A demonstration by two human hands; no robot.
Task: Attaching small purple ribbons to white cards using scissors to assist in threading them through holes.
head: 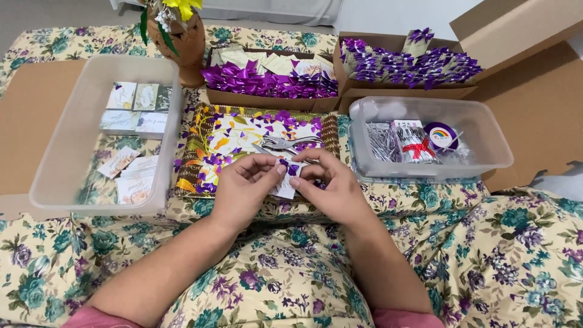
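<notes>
My left hand point(243, 188) and my right hand point(331, 185) meet at the middle over a floral cloth. Between their fingertips they pinch a small white card point(285, 185) with a purple ribbon bow point(291, 167) on it. Just beyond the hands lies a colourful tray point(200, 158) scattered with purple ribbon scraps, and a metal hole punch point(285, 144) rests on it.
A clear plastic bin point(54, 164) at the left holds small cards. A clear bin point(486, 152) at the right holds wire ties and a ribbon spool. Behind stand a cardboard box of purple bows point(267, 82), a box of finished tags point(407, 64), and a vase point(179, 42).
</notes>
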